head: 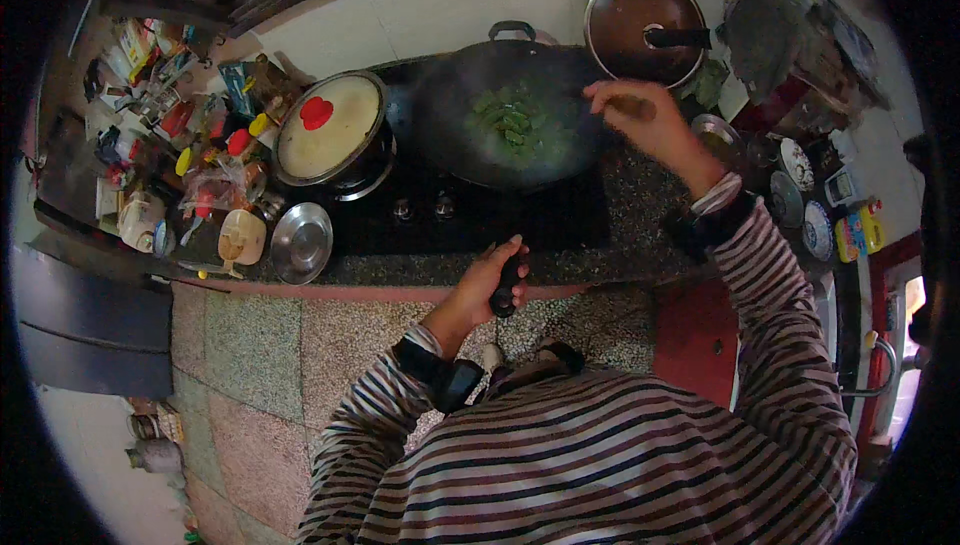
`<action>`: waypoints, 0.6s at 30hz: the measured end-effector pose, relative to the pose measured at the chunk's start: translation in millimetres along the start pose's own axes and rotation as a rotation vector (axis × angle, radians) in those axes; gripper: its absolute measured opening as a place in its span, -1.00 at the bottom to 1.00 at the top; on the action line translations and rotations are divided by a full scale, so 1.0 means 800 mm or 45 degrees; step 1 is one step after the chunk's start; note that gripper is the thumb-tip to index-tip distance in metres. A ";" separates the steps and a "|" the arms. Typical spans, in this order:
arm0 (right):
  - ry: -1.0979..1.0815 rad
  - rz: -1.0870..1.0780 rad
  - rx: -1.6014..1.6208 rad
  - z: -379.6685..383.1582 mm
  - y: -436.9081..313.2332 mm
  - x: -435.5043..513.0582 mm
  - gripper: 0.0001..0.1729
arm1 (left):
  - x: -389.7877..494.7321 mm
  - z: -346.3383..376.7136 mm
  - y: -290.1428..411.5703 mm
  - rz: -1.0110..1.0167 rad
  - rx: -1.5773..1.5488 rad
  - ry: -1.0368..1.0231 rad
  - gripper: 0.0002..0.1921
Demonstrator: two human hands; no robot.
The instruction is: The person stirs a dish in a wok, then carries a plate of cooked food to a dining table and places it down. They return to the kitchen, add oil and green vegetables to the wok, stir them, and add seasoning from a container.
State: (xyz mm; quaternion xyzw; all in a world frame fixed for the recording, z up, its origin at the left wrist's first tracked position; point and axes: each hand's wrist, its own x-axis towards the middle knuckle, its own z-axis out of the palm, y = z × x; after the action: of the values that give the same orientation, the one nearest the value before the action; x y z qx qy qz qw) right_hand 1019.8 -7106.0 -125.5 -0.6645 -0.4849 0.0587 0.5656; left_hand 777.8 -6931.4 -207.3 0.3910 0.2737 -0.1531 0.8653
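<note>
A large dark wok [450, 132] stands on the black cooktop [525, 222], with green vegetables [514, 121] and some steam inside. Below it, in front of the counter's edge, my left hand [487, 279] is wrapped around a black handle [507, 286], which looks like the wok's own near handle. At the wok's right rim, my right hand [637, 114] is raised with bent fingers, slightly blurred; whether something small is between them I cannot tell. Behind that hand a brown lid [626, 20] with a black knob leans on the wall.
A lidded pot [330, 132] with a red heart-shaped piece on its lid stands left of the wok. Near it are a steel bowl [301, 243], a cream container [241, 237] and crowded jars. Dishes [817, 230] and a yellow bottle [861, 234] stand at the right.
</note>
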 end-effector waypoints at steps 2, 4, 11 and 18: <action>0.092 0.103 -0.099 -0.029 0.007 0.017 -0.91 | -0.001 -0.002 0.003 -0.008 -0.013 0.007 -0.70; 0.242 0.234 -0.185 -0.053 0.019 0.030 -0.91 | -0.001 -0.003 0.004 -0.022 0.013 0.000 -0.70; 0.446 0.721 0.503 0.016 0.061 0.019 -0.81 | -0.002 -0.001 0.003 -0.008 0.062 0.010 -0.68; 0.264 0.286 0.450 0.047 0.020 0.045 -0.87 | -0.003 0.001 0.006 -0.024 0.081 0.036 -0.67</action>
State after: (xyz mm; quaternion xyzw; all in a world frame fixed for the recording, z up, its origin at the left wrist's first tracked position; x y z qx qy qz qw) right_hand 1024.1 -7052.3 -135.0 -0.6075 -0.3294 0.1367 0.7097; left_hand 778.6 -6928.6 -202.8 0.4180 0.2844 -0.1643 0.8470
